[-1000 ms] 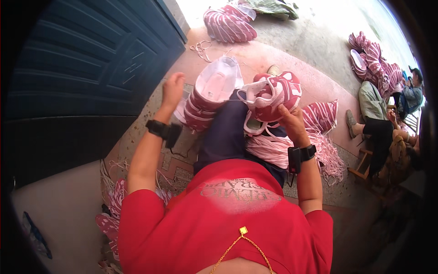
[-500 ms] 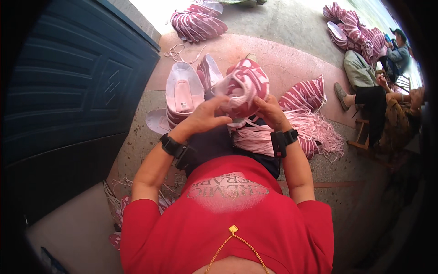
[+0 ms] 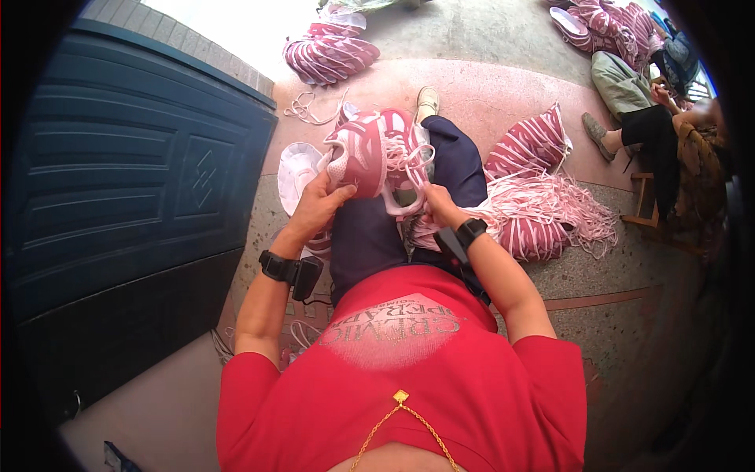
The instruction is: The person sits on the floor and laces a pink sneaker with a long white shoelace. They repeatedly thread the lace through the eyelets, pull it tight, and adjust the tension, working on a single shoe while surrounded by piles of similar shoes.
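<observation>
In front of my lap, pink-and-white shoe uppers (image 3: 358, 157) are held up side by side, one with pale laces (image 3: 417, 161) threaded across its front. My left hand (image 3: 321, 203) is closed on the left upper, thumb against its lower edge. At the right, my right hand (image 3: 442, 206) has its fingers pinched at the edge of the laced upper (image 3: 399, 134), where lace loops hang. Whether lace or edge lies between those fingertips is hard to tell. Beside my left hand rests a whitish upper (image 3: 299, 173), partly covered.
Right of my knee lie a bundle of pale pink laces (image 3: 550, 208) and stacked striped uppers (image 3: 528, 145). More uppers (image 3: 330, 55) are piled farther off. A dark blue door (image 3: 141, 157) stands at left. A seated person (image 3: 653, 134) is at right, near a wooden stool (image 3: 641, 200).
The shoe upper has turned and shifted left, so its laces now face my right hand. My left hand has closed on it, and my right hand has moved lower and left.
</observation>
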A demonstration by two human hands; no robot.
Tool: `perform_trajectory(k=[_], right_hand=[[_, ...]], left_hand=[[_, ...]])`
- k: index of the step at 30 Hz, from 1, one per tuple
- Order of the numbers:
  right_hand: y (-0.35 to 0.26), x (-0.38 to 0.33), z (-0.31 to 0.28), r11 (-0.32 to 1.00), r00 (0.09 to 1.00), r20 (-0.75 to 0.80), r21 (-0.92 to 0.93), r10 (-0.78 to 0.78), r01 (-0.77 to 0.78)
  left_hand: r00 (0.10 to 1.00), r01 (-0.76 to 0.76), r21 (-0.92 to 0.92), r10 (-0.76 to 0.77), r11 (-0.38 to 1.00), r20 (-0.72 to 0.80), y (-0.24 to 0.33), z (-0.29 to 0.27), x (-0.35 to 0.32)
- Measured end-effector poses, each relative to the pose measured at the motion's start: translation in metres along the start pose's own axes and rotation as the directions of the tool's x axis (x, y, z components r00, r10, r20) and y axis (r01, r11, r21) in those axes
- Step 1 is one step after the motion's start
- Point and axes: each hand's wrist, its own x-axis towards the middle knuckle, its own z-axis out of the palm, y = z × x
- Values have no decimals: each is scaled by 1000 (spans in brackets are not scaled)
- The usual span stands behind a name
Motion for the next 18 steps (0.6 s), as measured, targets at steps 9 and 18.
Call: perform_trajectory(k=[9,18], right_hand=[[-5,6,-30,978,914,348,95,-207,185],[-25,-31,-33,838,852,433,546,-296,13]], left_hand=[[984,-88,311,35,946,172,-4,4,3],[947,-318,711,171,627,273,-34,49,21]])
